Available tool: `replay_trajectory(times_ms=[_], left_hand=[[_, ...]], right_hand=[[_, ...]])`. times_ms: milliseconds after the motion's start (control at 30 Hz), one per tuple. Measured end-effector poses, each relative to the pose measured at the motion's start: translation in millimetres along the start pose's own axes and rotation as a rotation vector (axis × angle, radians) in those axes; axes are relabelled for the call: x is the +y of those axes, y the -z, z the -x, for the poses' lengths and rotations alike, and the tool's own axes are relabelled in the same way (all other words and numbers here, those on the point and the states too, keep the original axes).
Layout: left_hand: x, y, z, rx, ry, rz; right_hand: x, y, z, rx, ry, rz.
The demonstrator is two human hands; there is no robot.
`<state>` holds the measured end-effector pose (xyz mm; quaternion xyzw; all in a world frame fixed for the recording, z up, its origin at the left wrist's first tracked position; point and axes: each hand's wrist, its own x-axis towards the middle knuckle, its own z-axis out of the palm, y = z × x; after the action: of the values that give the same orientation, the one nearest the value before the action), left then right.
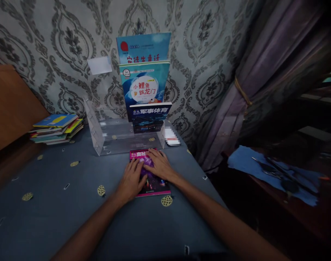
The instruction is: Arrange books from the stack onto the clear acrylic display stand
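Observation:
A purple and pink book (157, 186) lies flat on the blue patterned tablecloth, right in front of a clear acrylic book rack. My left hand (131, 177) rests on its left part with the fingers stretched out. Across the upper right of the cover lies my right hand (160, 165), fingers also spread, hiding part of the title. Behind them the clear rack (119, 145) holds three books in stepped rows on its right side: a dark blue one (150, 117) in front, a teal one (145, 83) in the middle and a blue one (143, 47) at the back.
At the left, a stack of books (57, 127) sits on the tablecloth (59, 203) near a brown wooden panel (16, 105). A small pixelated item (172, 137) is beside the rack's right end. Farther right are a tied curtain (244, 87) and a blue cloth (244, 161) with scissors-like tools.

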<state>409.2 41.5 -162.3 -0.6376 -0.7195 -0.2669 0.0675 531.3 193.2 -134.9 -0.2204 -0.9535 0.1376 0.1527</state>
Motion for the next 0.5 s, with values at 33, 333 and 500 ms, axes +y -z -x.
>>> replay_trajectory(times_ms=[33,333,500], left_hand=[[-0.4,0.4,0.1,0.0,0.006,0.006],[-1.7,0.3,-1.1,-0.018,0.028,-0.047],[-21.7,4.5,-15.1,-0.047,0.081,-0.07]], right_hand=[[-0.2,0.3,0.7,0.0,-0.015,0.009],[0.0,1.8,3.8,0.027,-0.056,0.035],[1.2,3.6,6.9,0.033,-0.085,0.012]])
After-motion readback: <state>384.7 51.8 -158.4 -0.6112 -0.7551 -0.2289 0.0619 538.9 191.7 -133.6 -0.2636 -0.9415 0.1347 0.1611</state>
